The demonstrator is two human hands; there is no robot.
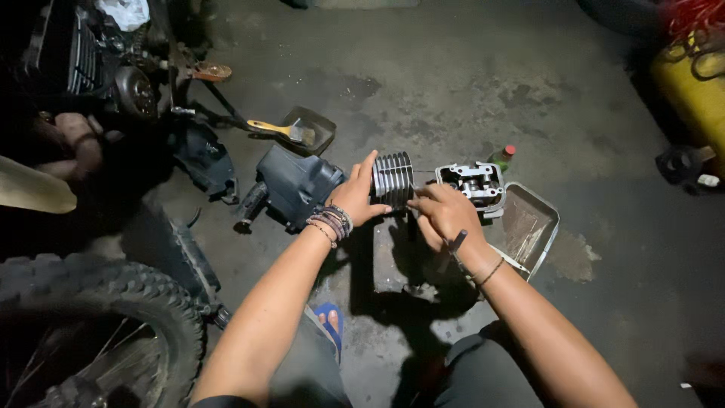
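Head view: engine parts off bike, on floor. Left hand (353,198) clamped on finned cylinder (393,180), middle of view. Right hand (445,214) pinches its edge, at 3 o'clock. Cylinder head (473,183) just beside, apart. Joining not yet done. Tray (545,219) at 4 o'clock.

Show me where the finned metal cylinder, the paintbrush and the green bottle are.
finned metal cylinder (393,180): head view, on its ribbed side.
paintbrush (273,128): head view, on its yellow handle.
green bottle (501,158): head view, on its body below the red cap.
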